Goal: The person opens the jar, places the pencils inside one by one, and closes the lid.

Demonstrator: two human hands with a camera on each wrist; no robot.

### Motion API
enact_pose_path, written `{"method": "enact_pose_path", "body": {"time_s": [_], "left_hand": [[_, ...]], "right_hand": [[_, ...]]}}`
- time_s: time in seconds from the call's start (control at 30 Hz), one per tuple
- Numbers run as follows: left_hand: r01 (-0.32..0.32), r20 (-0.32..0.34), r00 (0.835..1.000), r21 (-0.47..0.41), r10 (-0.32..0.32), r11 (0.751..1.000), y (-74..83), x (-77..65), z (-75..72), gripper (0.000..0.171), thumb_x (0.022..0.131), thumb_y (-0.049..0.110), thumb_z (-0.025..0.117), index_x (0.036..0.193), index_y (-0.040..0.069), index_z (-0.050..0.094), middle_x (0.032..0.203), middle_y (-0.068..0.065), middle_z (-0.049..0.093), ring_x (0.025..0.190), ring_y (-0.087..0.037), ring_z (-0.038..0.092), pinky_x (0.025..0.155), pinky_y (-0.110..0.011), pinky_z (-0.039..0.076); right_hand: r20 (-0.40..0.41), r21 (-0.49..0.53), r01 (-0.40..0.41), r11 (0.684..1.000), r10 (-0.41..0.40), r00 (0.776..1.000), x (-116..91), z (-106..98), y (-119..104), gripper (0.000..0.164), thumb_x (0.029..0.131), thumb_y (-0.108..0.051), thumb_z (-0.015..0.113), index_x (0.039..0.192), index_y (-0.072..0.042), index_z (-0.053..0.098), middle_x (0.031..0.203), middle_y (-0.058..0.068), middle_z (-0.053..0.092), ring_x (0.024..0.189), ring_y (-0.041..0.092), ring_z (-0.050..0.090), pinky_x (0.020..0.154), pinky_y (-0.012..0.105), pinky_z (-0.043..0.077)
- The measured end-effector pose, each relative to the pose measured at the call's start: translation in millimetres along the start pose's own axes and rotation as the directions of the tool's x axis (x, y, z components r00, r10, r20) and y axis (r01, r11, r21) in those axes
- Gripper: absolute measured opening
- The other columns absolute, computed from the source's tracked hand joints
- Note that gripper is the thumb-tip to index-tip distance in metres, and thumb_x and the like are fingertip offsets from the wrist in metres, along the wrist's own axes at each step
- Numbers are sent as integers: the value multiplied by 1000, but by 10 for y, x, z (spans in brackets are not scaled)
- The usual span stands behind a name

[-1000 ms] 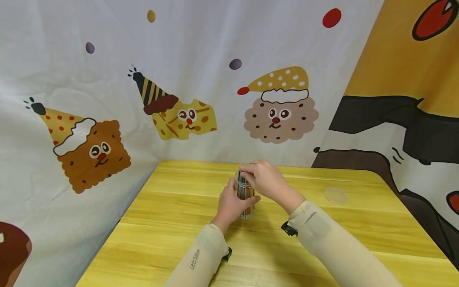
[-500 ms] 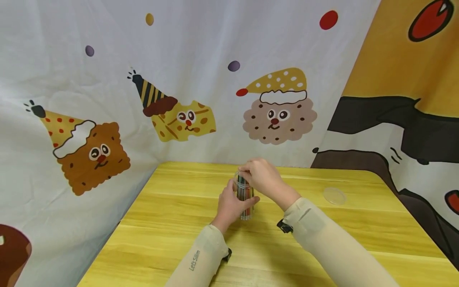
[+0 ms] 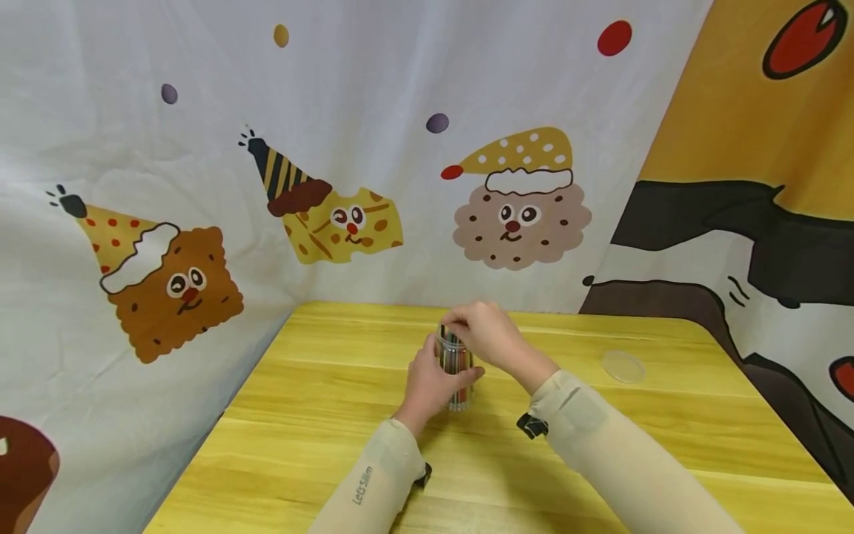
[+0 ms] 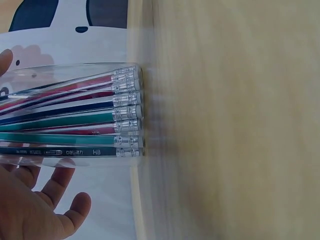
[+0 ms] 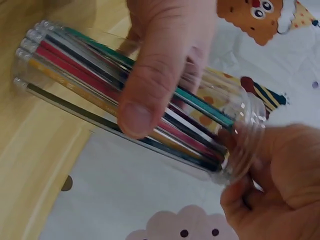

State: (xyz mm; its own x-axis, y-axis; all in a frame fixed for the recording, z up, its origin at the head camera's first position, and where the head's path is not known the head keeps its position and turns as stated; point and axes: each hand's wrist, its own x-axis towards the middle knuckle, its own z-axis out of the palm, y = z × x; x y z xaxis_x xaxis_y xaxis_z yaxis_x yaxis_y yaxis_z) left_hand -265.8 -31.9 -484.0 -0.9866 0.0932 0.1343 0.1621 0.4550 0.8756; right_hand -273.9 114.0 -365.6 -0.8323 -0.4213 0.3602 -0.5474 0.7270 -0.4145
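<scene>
A clear plastic jar (image 3: 457,371) of pencils stands on the table, eraser ends down. My left hand (image 3: 434,382) grips it around the side, with the thumb across the front in the right wrist view. Red, teal, dark and yellow pencils (image 4: 60,120) show through the wall; one is marked HB. My right hand (image 3: 490,334) is over the open mouth from the right. In the right wrist view its bent fingers (image 5: 235,197) are right at the rim (image 5: 252,140), close to the pencils' upper ends. I cannot tell whether they pinch a pencil.
A round clear lid (image 3: 624,366) lies flat on the wooden table (image 3: 300,415), to the right of the jar. Behind the table hangs a white cloth (image 3: 373,89) printed with cartoon biscuits. Each wrist wears a black strap (image 3: 532,425) over a beige sleeve.
My right hand has shifted slightly left over the jar's mouth, and its fingers now lie closer across the rim. The left hand and jar stay in place.
</scene>
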Motion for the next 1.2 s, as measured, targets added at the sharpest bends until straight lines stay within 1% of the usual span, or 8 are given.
{"method": "enact_pose_path", "body": {"time_s": [0.17, 0.33, 0.43, 0.53, 0.73, 0.83, 0.97, 1.2], "left_hand": [[-11, -16, 1000, 17, 11, 1000, 48, -10, 20, 71, 79, 63, 90, 119, 20, 50, 105, -4, 58, 92, -22, 58, 77, -38, 51], [-8, -27, 1000, 35, 9, 999, 89, -14, 65, 72, 79, 60, 91, 122, 20, 50, 106, -3, 57, 93, -22, 57, 78, -40, 52], [-14, -33, 999, 34, 15, 999, 105, -17, 94, 76, 79, 59, 91, 130, 18, 52, 110, -5, 61, 97, -22, 62, 82, -43, 58], [-7, -28, 1000, 13, 7, 1000, 108, -26, 108, 88, 79, 59, 91, 145, 17, 51, 125, -9, 66, 109, -27, 66, 92, -51, 60], [40, 29, 999, -15, -40, 999, 27, -65, 63, 114, 79, 70, 86, 166, 20, 32, 162, -14, 52, 139, -36, 59, 113, -60, 51], [34, 49, 998, 16, -35, 999, -20, -93, -25, 116, 78, 70, 87, 167, 20, 32, 162, -12, 52, 141, -37, 57, 113, -60, 51], [25, 60, 998, 94, -31, 995, -117, -137, -216, 110, 78, 67, 88, 164, 21, 38, 161, -4, 54, 145, -38, 51, 114, -62, 48], [45, 47, 997, 274, -61, 961, -415, -200, -700, 105, 79, 63, 89, 161, 15, 44, 161, -4, 55, 148, -41, 46, 120, -67, 39]], "right_hand": [[-119, -85, 18, 996, -29, 993, -41, 47, 16, 12, 97, -10, 79, 106, -13, 86, 104, 4, 82, 98, 25, 76, 83, 39, 65], [-204, -54, 43, 998, -54, 978, -127, -9, 146, 17, 98, -17, 79, 114, -12, 84, 109, 6, 78, 94, 24, 75, 78, 39, 65], [-227, 2, -20, 1000, 20, 974, -243, -137, 338, 27, 103, -25, 75, 124, -10, 79, 119, 10, 77, 97, 26, 75, 75, 40, 63], [-239, 42, -104, 994, 111, 965, -415, -290, 643, 34, 105, -29, 71, 132, -7, 75, 122, 16, 77, 98, 31, 74, 73, 45, 62], [-138, 46, -276, 960, 280, 950, -919, -531, 1361, 53, 109, -36, 64, 148, 0, 60, 136, 31, 68, 117, 48, 68, 91, 62, 60], [-41, 13, -374, 927, 374, 927, -1223, -615, 1660, 67, 110, -46, 58, 157, 2, 48, 146, 36, 58, 129, 55, 59, 98, 68, 55], [20, -37, -453, 891, 454, 891, -1605, -721, 1991, 82, 110, -57, 52, 160, 7, 39, 152, 41, 49, 135, 62, 51, 99, 72, 51], [14, -139, -468, 873, 474, 880, -2052, -825, 2384, 78, 110, -52, 55, 154, 11, 45, 146, 45, 52, 126, 65, 55, 93, 73, 52]]}}
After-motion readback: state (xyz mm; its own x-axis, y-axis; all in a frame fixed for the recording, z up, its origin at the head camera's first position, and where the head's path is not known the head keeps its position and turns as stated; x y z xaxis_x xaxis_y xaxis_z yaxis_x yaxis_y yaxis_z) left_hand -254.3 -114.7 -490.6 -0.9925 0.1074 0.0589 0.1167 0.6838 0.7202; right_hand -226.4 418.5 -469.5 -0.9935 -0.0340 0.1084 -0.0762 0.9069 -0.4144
